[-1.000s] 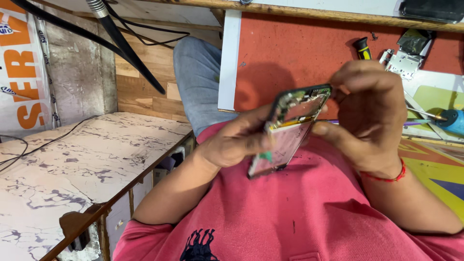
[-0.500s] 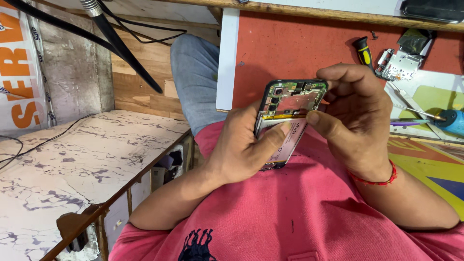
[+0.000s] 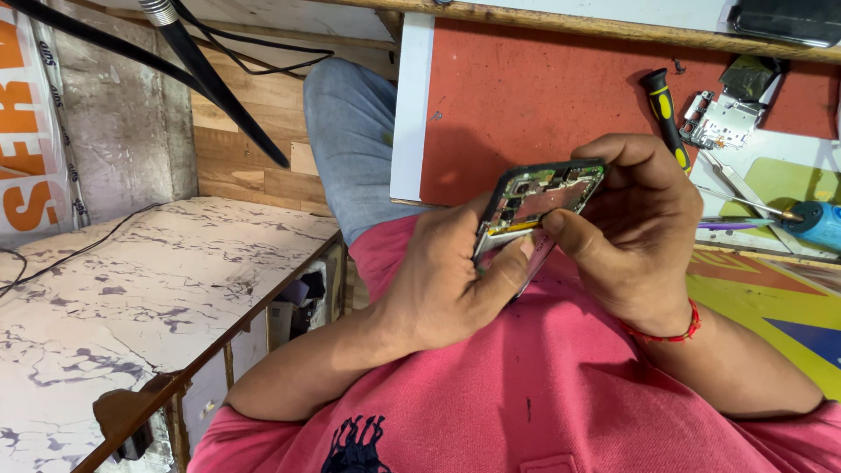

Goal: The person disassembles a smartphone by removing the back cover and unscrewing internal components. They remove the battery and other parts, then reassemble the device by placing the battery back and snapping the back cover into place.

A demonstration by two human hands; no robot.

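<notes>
Both hands grip an opened phone [image 3: 545, 200] over the lap: left hand [image 3: 442, 280] cradles it, right hand [image 3: 635, 232] pinches its top, near the table [image 3: 526, 96] edge.

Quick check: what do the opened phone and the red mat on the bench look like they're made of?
Opened phone: dark frame, probably plastic or painted metal; bare circuit board and small metal shields show inside. Red mat: matte, scuffed, likely rubber or silicone; no sheen, though it could be painted board.

One opened phone [image 3: 541, 200] with its circuit board bare, two hands, left [image 3: 447, 280] and right [image 3: 644, 232], one black-and-yellow screwdriver [image 3: 663, 114], one blue-handled tool [image 3: 810, 223], one loose metal phone part [image 3: 720, 121].
</notes>
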